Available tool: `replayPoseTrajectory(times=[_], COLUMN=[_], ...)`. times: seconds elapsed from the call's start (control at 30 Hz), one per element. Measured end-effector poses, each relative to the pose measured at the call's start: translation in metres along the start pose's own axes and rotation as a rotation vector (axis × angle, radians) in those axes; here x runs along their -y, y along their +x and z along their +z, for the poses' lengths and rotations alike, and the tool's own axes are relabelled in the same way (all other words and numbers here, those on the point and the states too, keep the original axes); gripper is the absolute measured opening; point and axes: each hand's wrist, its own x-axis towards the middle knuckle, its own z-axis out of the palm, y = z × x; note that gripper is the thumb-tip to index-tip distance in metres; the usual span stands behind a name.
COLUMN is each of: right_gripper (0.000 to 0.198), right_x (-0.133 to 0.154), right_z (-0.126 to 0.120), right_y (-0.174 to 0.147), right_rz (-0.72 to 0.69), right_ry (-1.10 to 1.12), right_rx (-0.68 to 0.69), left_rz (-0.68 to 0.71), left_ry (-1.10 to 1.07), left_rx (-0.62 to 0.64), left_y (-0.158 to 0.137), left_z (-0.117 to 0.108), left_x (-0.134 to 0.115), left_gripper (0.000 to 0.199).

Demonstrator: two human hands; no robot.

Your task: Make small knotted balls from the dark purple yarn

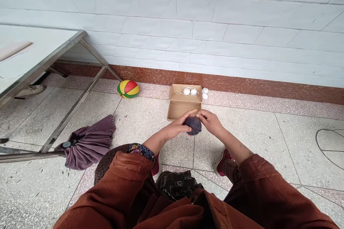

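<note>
A dark purple-grey ball of yarn (194,126) rests in my left hand (176,127), with the fingers round its far side and the thumb on its near side. My right hand (211,121) is closed in a pinch at the ball's upper right edge. What lies between those fingertips is too small to make out. Just beyond my hands an open cardboard box (172,109) sits on the floor. Two white yarn balls (186,91) with loose strands lie on its far part. More small white balls (205,93) are beside the box on the right.
A striped rubber ball (128,89) lies near the leg of a metal-framed table (88,91) on the left. Folded purple cloth (91,143) is on the floor by the table. A tiled wall (166,43) stands ahead. A thin metal ring (319,146) shows at far right.
</note>
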Motion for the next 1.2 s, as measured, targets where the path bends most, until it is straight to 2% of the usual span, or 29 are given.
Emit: replayPoseTrajectory(times=[0.1, 0.23, 0.33, 0.47, 0.53, 0.63, 0.77, 0.83, 0.93, 1.03, 1.2], right_gripper=[0.017, 0.015, 0.016, 0.017, 0.017, 0.019, 0.02, 0.02, 0.021, 0.019, 0.021], right_x=[-0.009, -0.009, 0.0, 0.019, 0.026, 0.028, 0.016, 0.009, 0.001, -0.003, 0.002], right_z=[0.006, 0.012, 0.01, 0.0, -0.005, -0.009, -0.005, 0.0, 0.008, 0.015, 0.02], right_y=[-0.007, -0.016, -0.02, -0.02, -0.018, -0.009, 0.003, 0.007, 0.008, 0.004, -0.007], right_rz=[0.04, -0.013, -0.09, -0.192, -0.219, -0.201, -0.147, -0.112, -0.059, -0.055, -0.103], right_ry=[-0.064, -0.097, -0.071, 0.017, 0.073, 0.109, 0.073, 0.056, 0.049, 0.013, -0.088], right_rx=[0.057, 0.163, 0.229, 0.289, 0.284, 0.18, 0.0, -0.043, -0.07, -0.04, 0.122], left_rz=[-0.018, 0.012, 0.004, 0.029, 0.04, 0.017, -0.019, -0.001, 0.028, 0.088, 0.101], left_ry=[-0.236, -0.265, -0.112, 0.365, 0.503, 0.517, 0.328, 0.107, -0.25, -0.398, -0.385], left_rx=[-0.004, -0.189, -0.342, -0.552, -0.557, -0.45, -0.201, -0.099, -0.013, -0.075, -0.39], left_y=[0.002, 0.006, 0.01, 0.013, 0.014, 0.014, 0.008, 0.003, -0.004, -0.007, 0.0], left_z=[0.001, -0.002, -0.006, -0.012, -0.012, -0.01, -0.003, 0.0, 0.001, -0.003, -0.014], left_x=[-0.003, -0.001, 0.005, 0.012, 0.015, 0.016, 0.014, 0.011, 0.002, -0.008, -0.008], left_gripper=[0.069, 0.06, 0.055, 0.054, 0.059, 0.073, 0.086, 0.083, 0.076, 0.068, 0.055])
